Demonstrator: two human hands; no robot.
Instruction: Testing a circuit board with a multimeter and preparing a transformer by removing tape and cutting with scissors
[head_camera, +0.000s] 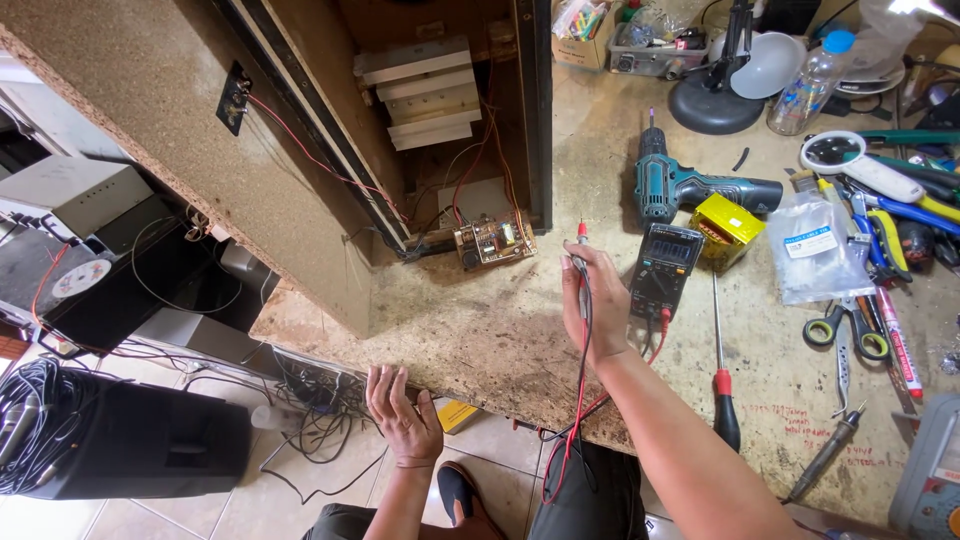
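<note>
A messy workbench (480, 340) of rough chipboard fills the view, with a tiled floor near and to the left. A big wooden box (200, 130) lies open on the bench, with red wires and a small circuit board (494, 241) inside.

The right hand (598, 300) is closed around two probes (581, 262), one red and one black. Their tips point far, toward the circuit board, but do not touch it. The red and black leads (580, 400) hang down from the hand over the near edge of the bench.

Just right of that hand lies a meter (665, 270). Beyond it are a yellow block (727, 230) and a green drill (690, 188). A red screwdriver (722, 380) lies to the near right.

The left hand (403, 415) is open and holds nothing. It hangs at the near edge of the bench, palm up.
</note>
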